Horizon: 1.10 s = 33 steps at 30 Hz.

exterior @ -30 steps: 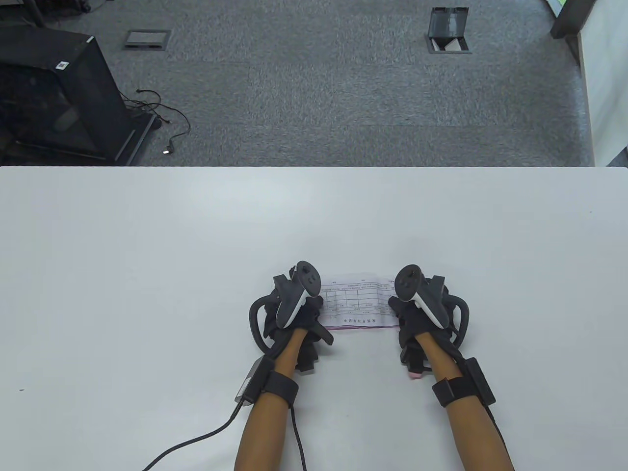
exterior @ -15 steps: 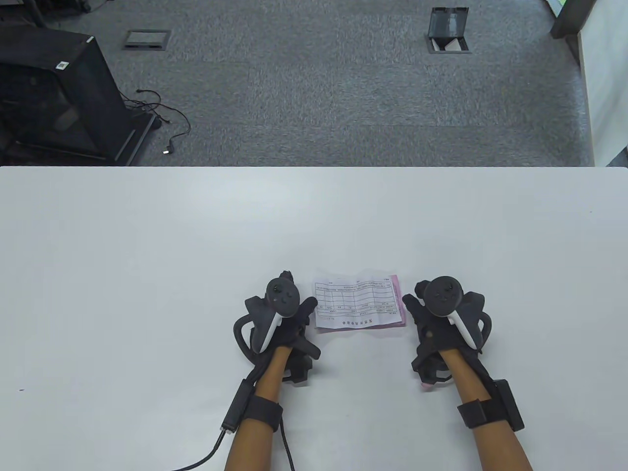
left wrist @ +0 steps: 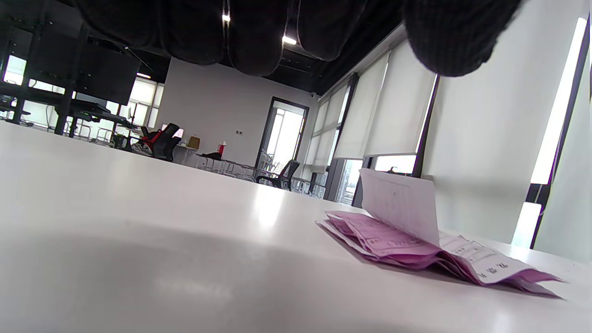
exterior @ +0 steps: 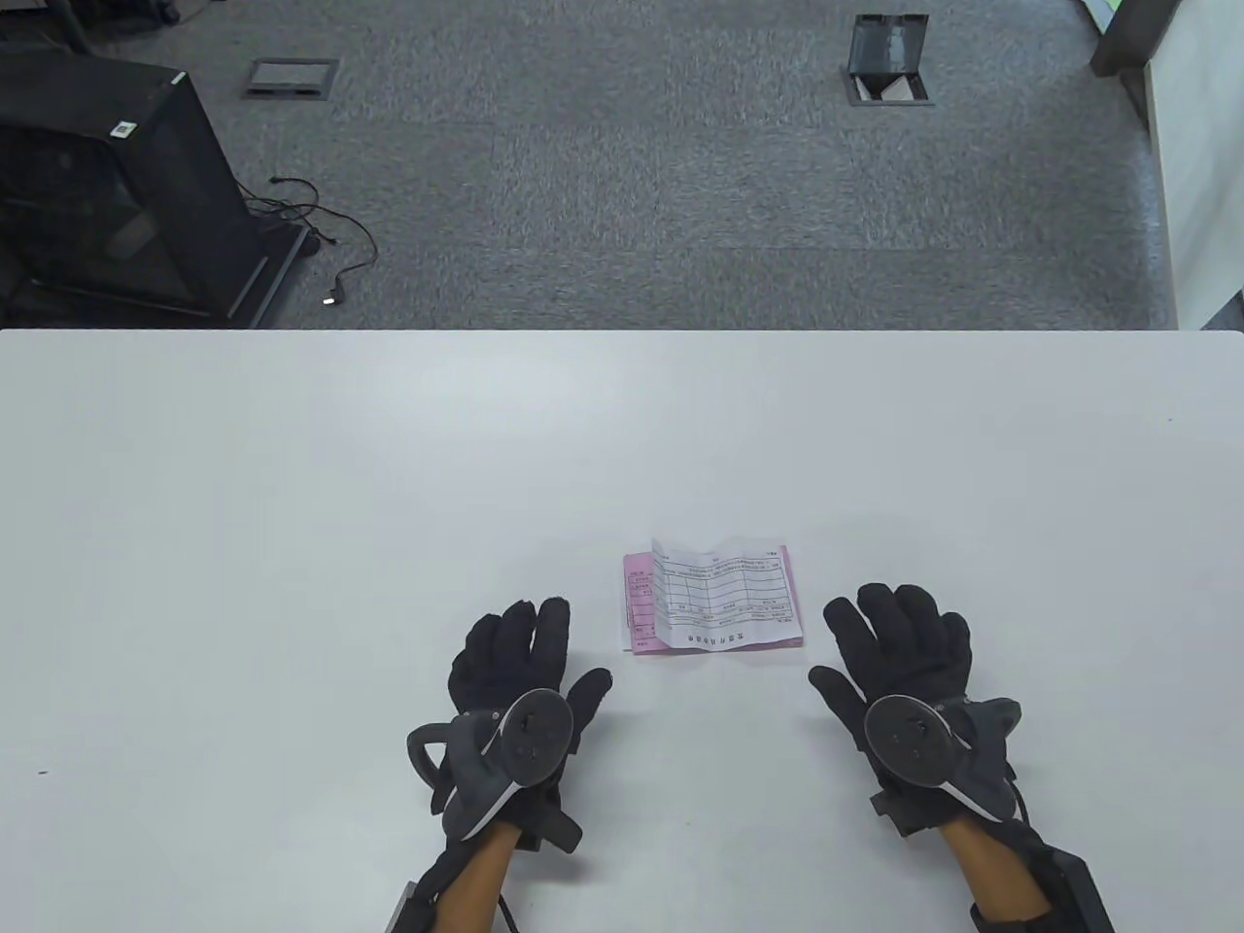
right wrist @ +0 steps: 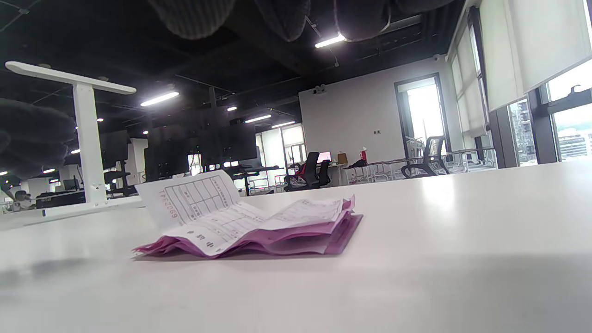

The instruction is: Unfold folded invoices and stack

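Table view shows both hands drawn back toward the near edge of the desk (exterior: 292,466) since half a second ago: then they flanked the invoice stack closely, now the left hand (exterior: 515,671) and right hand (exterior: 899,651) lie flat, fingers straight and spread, each grip released and holding nothing. The invoice stack (exterior: 714,601) rests on the desk between the two hands and slightly ahead of their fingertips, touching neither. Its white top sheet has sprung back: the left end now stands up folded, exposing pink paper beneath, where earlier it lay flat.
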Tool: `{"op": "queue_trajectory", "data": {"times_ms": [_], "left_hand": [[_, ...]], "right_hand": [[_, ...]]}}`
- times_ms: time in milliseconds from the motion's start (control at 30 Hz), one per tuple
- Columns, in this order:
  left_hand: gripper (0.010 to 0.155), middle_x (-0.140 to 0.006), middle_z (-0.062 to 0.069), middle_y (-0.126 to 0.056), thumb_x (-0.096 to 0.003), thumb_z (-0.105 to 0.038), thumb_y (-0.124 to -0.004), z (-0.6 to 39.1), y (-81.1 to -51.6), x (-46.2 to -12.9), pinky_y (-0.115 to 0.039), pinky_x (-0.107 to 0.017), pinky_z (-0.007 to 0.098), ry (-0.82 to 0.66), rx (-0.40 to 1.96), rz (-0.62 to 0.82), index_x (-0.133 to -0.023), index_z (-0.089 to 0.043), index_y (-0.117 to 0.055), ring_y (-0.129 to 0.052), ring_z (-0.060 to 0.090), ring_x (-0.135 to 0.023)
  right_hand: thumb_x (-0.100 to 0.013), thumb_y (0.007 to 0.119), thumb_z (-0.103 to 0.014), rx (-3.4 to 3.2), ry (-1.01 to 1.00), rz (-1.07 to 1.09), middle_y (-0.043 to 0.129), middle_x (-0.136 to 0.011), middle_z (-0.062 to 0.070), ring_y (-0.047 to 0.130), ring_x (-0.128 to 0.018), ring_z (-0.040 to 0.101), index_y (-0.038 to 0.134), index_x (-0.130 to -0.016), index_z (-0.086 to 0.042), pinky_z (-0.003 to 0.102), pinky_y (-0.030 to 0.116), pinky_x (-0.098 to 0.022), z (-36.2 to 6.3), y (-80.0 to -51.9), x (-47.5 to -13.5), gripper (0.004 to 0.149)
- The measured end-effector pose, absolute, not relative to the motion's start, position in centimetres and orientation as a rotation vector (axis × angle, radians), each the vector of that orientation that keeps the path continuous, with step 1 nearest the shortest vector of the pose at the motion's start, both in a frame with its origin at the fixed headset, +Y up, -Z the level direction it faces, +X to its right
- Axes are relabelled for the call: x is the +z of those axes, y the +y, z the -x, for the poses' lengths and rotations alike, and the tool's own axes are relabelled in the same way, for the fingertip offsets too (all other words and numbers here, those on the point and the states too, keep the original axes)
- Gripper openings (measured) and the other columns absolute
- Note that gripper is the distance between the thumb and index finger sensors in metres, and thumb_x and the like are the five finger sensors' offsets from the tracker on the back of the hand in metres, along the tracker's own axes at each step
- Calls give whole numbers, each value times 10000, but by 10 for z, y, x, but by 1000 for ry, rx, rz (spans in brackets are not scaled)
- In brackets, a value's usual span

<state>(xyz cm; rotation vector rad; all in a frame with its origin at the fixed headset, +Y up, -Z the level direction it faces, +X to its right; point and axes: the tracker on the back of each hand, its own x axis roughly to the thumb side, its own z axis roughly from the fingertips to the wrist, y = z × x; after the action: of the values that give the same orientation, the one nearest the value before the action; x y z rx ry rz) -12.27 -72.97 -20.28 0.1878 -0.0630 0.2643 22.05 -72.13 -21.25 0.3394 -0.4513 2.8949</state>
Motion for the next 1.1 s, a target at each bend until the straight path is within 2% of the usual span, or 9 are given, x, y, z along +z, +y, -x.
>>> {"op": "queue_trajectory", "data": {"times_ms": [100,300,533,1100], "left_hand": [[780,-1214,195,-504,-482,-604,-739,125,-732,-201,-440,-723,744,-75,221,-140,-1142,-261,-503,-444,526,-1084],[826,-1246,190,-397,-469,-631,-716,123,-736,-198,-368,-727,770,-127,153,-87,-1159,-276,-433,-346,535,-1103],[830,-1243,195,-391,-476,-620,-721,122,-743,-200,-361,-724,774,-129,214,-25,-1161,-263,-418,-345,542,-1098],[837,-1237,203,-388,-480,-615,-718,122,-746,-201,-363,-723,774,-107,200,-17,-1162,-252,-394,-349,544,-1094]], "right_hand": [[-482,522,-560,2937,-391,-352,392,-1174,134,295,-1075,504,383,-1094,-324,776,321,-676,-219,-726,-210,670],[-466,456,-587,2999,-430,-284,332,-1186,139,236,-1083,499,297,-1107,-320,784,297,-671,-225,-727,-205,714],[-468,480,-584,3011,-315,-191,329,-1183,150,236,-1082,503,286,-1109,-300,787,298,-670,-231,-731,-206,727],[-469,505,-586,2992,-259,-227,353,-1179,156,250,-1079,508,312,-1108,-301,788,302,-668,-232,-734,-209,726]]}}
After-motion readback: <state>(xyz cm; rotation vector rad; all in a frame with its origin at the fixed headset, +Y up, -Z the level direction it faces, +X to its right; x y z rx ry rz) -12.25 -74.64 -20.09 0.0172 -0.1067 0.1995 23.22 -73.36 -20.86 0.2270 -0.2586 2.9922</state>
